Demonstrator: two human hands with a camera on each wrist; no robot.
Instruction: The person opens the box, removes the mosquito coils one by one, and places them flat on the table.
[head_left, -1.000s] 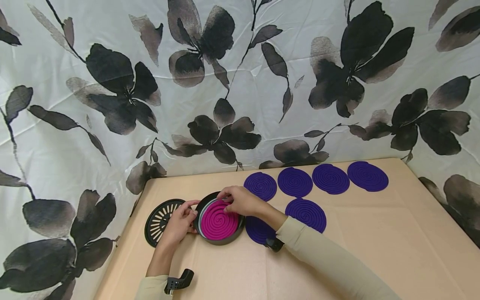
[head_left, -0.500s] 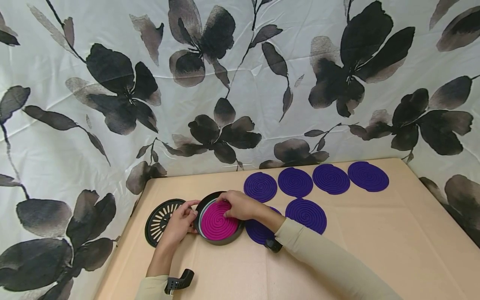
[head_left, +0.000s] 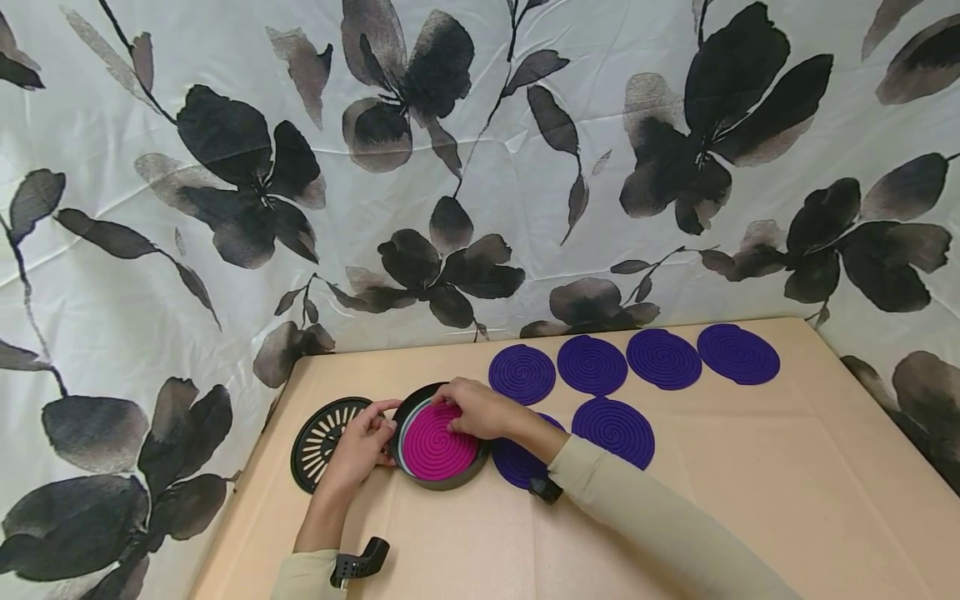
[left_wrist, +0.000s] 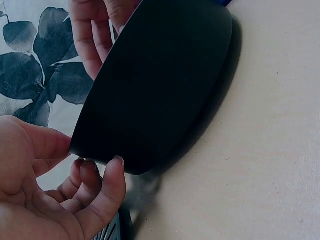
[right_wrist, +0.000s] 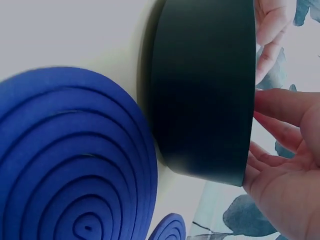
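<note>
A round black holder (head_left: 450,482) stands on the table with a pink spiral coaster (head_left: 435,450) lying in it. A light blue edge shows under the coaster's left side. My left hand (head_left: 360,446) holds the holder at its left rim, fingertips against the wall in the left wrist view. From the right, my right hand (head_left: 480,410) reaches over the rim, thumb and fingers on the pink coaster. In the right wrist view the dark wall (right_wrist: 200,90) hides part of the fingers.
A black slotted disc (head_left: 307,446) lies left of the holder, partly behind my left hand. Several purple spiral coasters (head_left: 612,432) are spread to the right and along the table's back. A floral cloth (head_left: 480,167) hangs behind.
My right hand has moved slightly, its fingers now lower on the pink coaster inside the holder. My left hand and the holder stay in place.
</note>
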